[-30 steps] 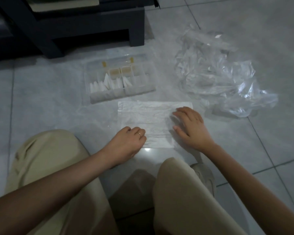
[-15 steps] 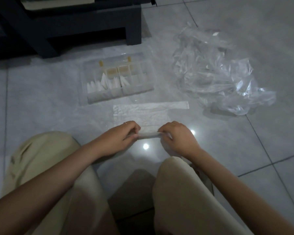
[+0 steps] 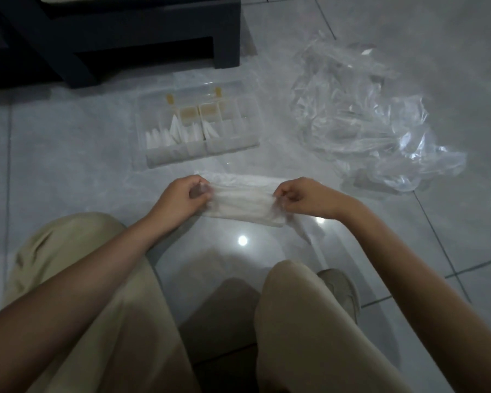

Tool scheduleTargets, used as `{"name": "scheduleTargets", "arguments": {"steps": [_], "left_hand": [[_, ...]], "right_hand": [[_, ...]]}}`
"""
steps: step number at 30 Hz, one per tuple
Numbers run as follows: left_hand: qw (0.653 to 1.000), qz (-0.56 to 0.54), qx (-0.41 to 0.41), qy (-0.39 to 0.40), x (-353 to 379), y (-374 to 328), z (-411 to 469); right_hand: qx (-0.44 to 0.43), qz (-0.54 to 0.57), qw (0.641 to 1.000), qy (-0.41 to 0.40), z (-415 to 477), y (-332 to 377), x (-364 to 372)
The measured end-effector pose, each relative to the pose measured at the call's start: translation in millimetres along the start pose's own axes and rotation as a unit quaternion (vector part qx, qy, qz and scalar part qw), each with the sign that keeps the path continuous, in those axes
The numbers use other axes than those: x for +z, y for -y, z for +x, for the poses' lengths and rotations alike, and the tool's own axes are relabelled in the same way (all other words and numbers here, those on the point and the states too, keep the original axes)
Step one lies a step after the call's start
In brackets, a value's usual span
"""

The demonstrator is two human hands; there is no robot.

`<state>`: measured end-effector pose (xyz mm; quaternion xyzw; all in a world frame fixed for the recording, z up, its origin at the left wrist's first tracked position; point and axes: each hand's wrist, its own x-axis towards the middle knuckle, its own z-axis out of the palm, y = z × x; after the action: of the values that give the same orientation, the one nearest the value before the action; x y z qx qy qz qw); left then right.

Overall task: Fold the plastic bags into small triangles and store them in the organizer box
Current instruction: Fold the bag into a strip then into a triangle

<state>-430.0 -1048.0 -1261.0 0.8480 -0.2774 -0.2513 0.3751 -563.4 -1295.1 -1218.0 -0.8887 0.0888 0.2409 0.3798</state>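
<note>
A translucent white plastic bag [image 3: 241, 199] lies on the floor tiles, its near edge lifted and folded away from me. My left hand [image 3: 182, 195] pinches that edge at its left end and my right hand [image 3: 301, 197] pinches it at the right end. The clear organizer box [image 3: 247, 144] sits open just beyond the bag. Several white folded triangles [image 3: 173, 133] stand in its left and middle compartments. A heap of loose clear plastic bags [image 3: 363, 117] lies to the right of the box.
Dark furniture [image 3: 227, 38] stands on the floor behind the box. My knees in beige trousers [image 3: 309, 336] fill the near foreground. A bright lamp reflection [image 3: 242, 240] shines on the glossy grey tiles between my knees and the bag.
The bag lay flat under both palms a second ago. Both hands then took hold of its near edge and have carried it up and away from me, folding the bag lengthwise.
</note>
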Motion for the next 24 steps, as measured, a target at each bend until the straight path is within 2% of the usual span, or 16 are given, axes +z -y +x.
{"name": "scheduleTargets", "arguments": {"steps": [8,18,24], "left_hand": [[0.991,0.100,-0.036,-0.080,13,-3,5],[0.979,0.184,0.025,-0.080,16,-4,11],[0.978,0.176,0.014,-0.110,17,-2,11]], "right_hand": [[0.056,-0.109,0.991,-0.048,26,-10,-6],[0.158,-0.087,0.973,-0.143,40,-23,2],[0.184,-0.107,0.962,-0.170,42,-21,3]]}}
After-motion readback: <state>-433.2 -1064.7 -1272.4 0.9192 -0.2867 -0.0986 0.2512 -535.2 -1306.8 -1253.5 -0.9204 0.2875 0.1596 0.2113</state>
